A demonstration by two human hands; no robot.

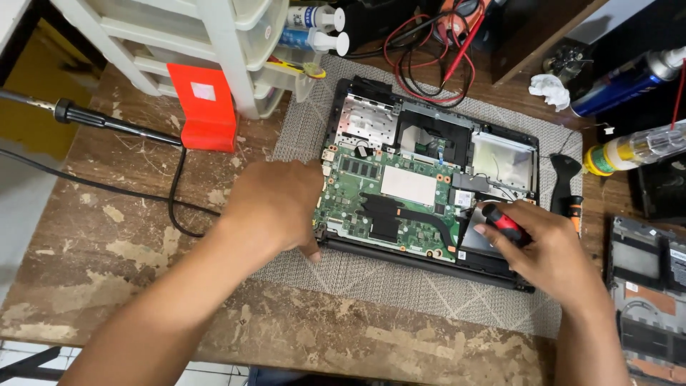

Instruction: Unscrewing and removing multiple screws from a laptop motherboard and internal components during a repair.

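Head view, hands (pixel 275 207), glossy screwdriver (pixel 504 223), green motherboard (pixel 389 200)

Left hand (pixel 275 207) covers the laptop (pixel 429 179) corner, screwdriver (pixel 504 223) tip buried under the right hand (pixel 547 254), back cover (pixel 647 300) cut off at the right edge.

Bare mat (pixel 400 282) in front — bottles (pixel 629 114) crowding right

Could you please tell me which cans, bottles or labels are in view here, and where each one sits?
Blue spray can: top right, lying tilted, white cap.
Yellow-and-clear bottle: right edge, on its side.
Two white tubes: top centre, blue labels.
White label: square, on the red stand, upper left.
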